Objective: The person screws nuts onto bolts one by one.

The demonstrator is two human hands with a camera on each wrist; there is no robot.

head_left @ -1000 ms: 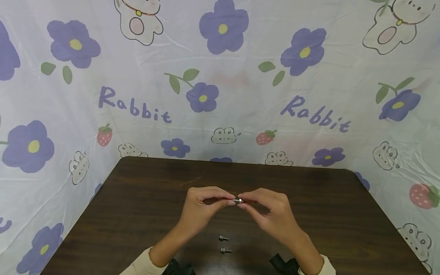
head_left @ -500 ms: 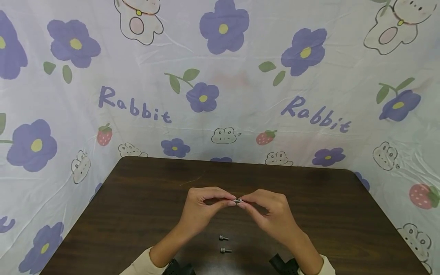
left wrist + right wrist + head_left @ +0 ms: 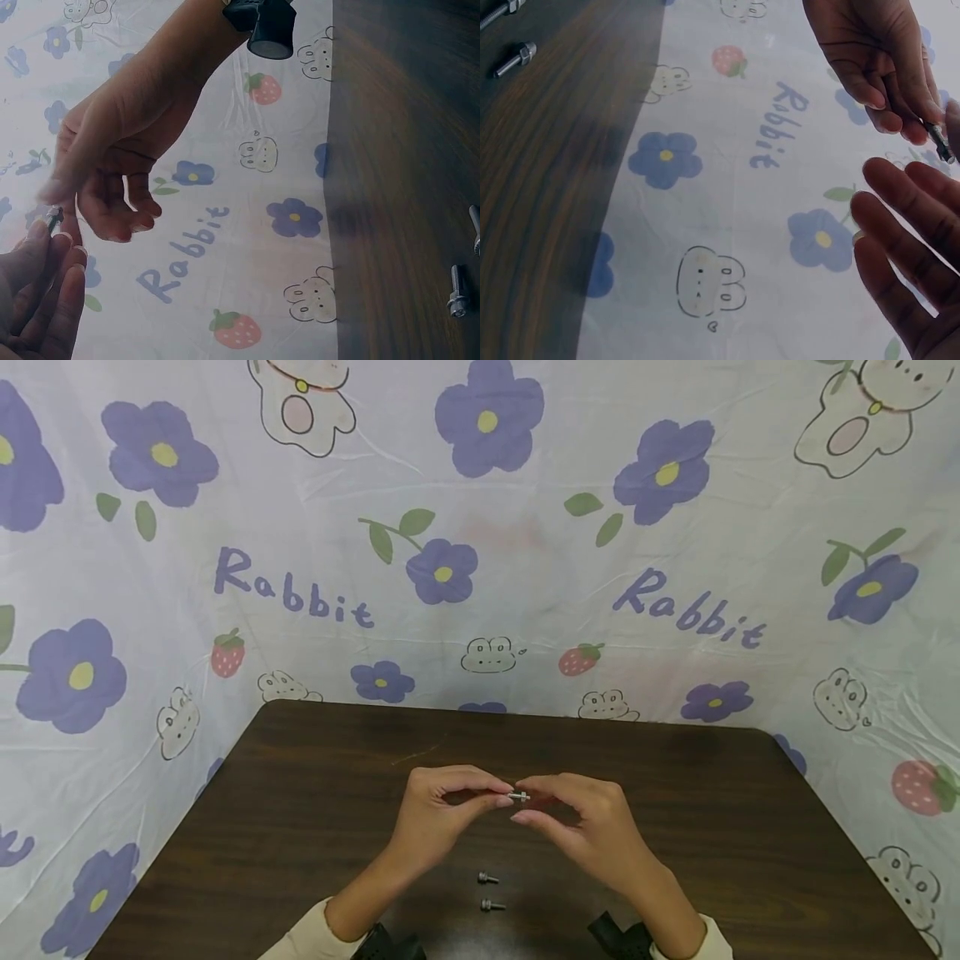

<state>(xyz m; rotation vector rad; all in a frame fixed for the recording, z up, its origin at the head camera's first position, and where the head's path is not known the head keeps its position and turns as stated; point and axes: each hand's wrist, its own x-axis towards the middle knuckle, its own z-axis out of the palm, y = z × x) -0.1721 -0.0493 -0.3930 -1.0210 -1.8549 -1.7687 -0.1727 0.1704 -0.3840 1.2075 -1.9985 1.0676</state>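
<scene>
In the head view, my left hand [image 3: 438, 818] pinches a small metal bolt [image 3: 519, 797] between thumb and forefinger, above the table. A wider ring, like a nut, shows near the bolt's right end. My right hand [image 3: 596, 818] is right beside that end, its thumb dropped away from the forefinger. In the right wrist view, several straightened fingers [image 3: 900, 225] of the right hand spread below the bolt [image 3: 939, 142]. The left wrist view shows the bolt [image 3: 54, 216] upright from the left fingertips, with the right hand [image 3: 112, 142] over it.
Two more bolts [image 3: 487, 878] [image 3: 492, 906] with thick heads lie on the dark wooden table [image 3: 315, 760], nearer the person than the hands. A patterned cloth [image 3: 525, 610] hangs behind the table. Black wrist cameras [image 3: 618, 935] sit by both forearms.
The right thumb and forefinger were closed on the bolt's right end and have now parted, uncovering that end. The left hand keeps its pinch, nearly still. The bolts on the table have not moved.
</scene>
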